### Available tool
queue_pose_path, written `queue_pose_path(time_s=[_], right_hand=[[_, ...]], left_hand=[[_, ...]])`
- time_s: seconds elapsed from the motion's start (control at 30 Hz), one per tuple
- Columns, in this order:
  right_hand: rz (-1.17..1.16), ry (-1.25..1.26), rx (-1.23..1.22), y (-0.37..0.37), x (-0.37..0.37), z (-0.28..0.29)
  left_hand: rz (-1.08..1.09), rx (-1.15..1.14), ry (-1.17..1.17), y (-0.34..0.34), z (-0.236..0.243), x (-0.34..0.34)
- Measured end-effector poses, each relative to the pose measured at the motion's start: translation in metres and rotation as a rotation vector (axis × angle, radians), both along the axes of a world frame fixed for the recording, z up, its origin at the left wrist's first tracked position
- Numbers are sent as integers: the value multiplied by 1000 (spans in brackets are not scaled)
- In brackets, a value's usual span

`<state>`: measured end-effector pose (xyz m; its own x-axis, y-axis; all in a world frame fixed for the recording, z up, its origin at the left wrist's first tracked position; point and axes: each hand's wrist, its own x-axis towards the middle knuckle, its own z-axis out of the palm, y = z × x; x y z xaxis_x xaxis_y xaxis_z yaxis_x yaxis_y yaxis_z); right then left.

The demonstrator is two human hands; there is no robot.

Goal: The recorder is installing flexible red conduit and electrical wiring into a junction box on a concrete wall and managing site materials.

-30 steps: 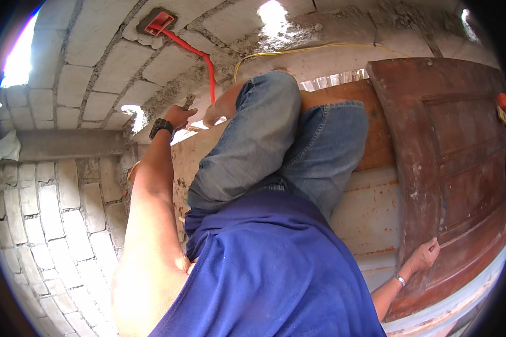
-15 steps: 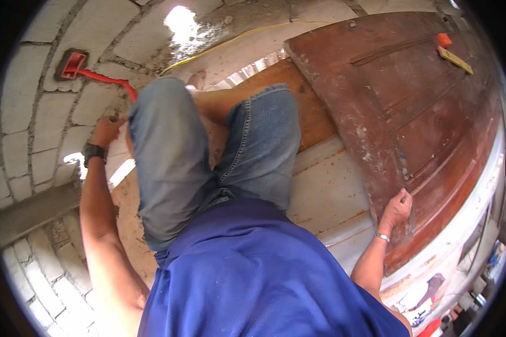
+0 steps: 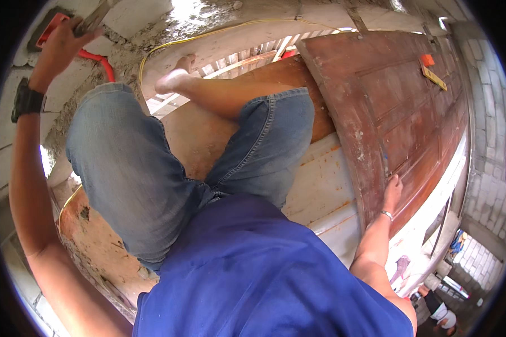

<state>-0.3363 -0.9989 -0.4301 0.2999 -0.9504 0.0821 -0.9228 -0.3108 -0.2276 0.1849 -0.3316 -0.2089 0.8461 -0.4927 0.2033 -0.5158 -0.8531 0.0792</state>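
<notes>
My left hand (image 3: 59,45), with a black watch on the wrist, is raised at the top left and closed around a grey metal tool (image 3: 95,14). It is right beside a red tool with a red handle (image 3: 93,56) lying on the pale block wall. My right hand (image 3: 392,194), a thin bracelet at its wrist, rests flat on the edge of a big brown wooden door (image 3: 399,112). Between the arms I see my blue shirt, my denim shorts and a bare foot (image 3: 174,78) set on a wooden plank (image 3: 197,135).
A yellow cord (image 3: 219,31) runs along the rough block wall at the top. An orange object and a yellow bar (image 3: 433,70) sit on the door's far end. Another person (image 3: 438,309) stands far below at the lower right, beside a block wall (image 3: 483,168).
The view has swung right and down. My left hand has risen to the top left, by the red tool. My right hand has stayed on the door's edge.
</notes>
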Motion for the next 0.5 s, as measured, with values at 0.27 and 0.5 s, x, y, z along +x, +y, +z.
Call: queue_pose_path(time_s=[0.27, 0.5], right_hand=[[-207, 261, -284, 57, 50, -42], [-193, 157, -272, 45, 35, -53]], left_hand=[[-23, 347, 94, -73, 20, 24], [-410, 205, 209, -172, 5, 81]])
